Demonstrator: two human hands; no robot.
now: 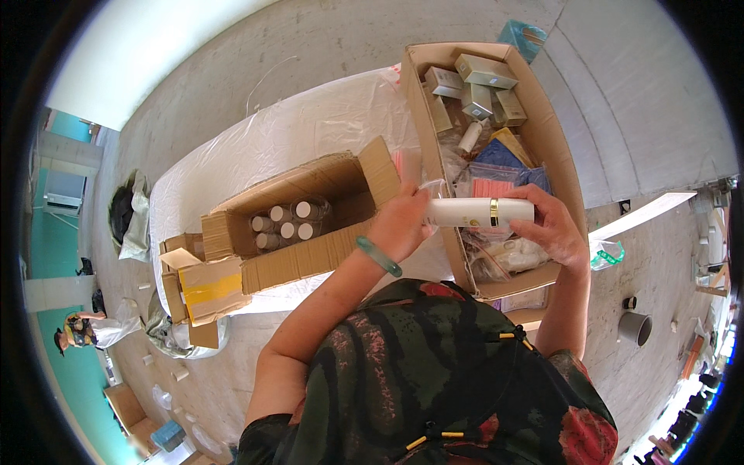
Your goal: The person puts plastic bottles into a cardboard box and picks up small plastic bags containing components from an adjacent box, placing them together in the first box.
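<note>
A white cylindrical bottle point(469, 211) with a gold band lies level between my two hands, above the edge of the long carton on the right. My left hand point(403, 223), a green bangle on its wrist, is closed round the left end, where a bit of clear plastic film shows. The fingers and thumb of my right hand point(552, 226) grip the capped right end. Left of my hands stands an open cardboard box point(302, 180) with several white-topped bottles point(280, 214) upright at its left end. Beneath the held bottle, the long carton point(565, 155) contains mixed goods.
Small silvery boxes point(486, 71), a blue packet point(502, 154) and bagged white pieces point(511, 256) fill the long carton. White plastic sheeting point(325, 116) covers the table. A smaller carton point(209, 288) adjoins the bottle box. A grey bin point(635, 329) stands on the floor; another person point(81, 329) is far left.
</note>
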